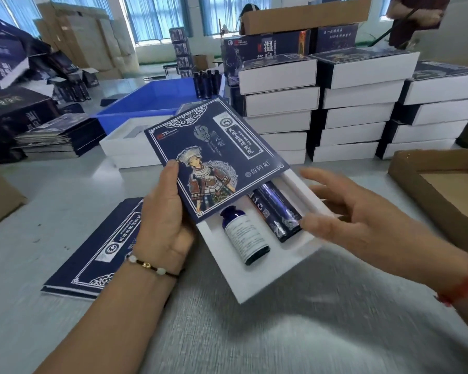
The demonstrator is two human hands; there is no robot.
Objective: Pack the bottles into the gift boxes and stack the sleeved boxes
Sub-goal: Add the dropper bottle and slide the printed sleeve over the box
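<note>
Gift box: white tray, half under a navy sleeve printed with a costumed figure; held above the grey worktop; left hand grip clamped on the sleeve's near edge; right hand grip spread apart, fingertips at the tray's far side, contact blurred, possibly touching; between the grips, a white-labelled bottle beside a navy carton, upper ends hidden by the sleeve; beyond, stacked sleeved boxes.
</note>
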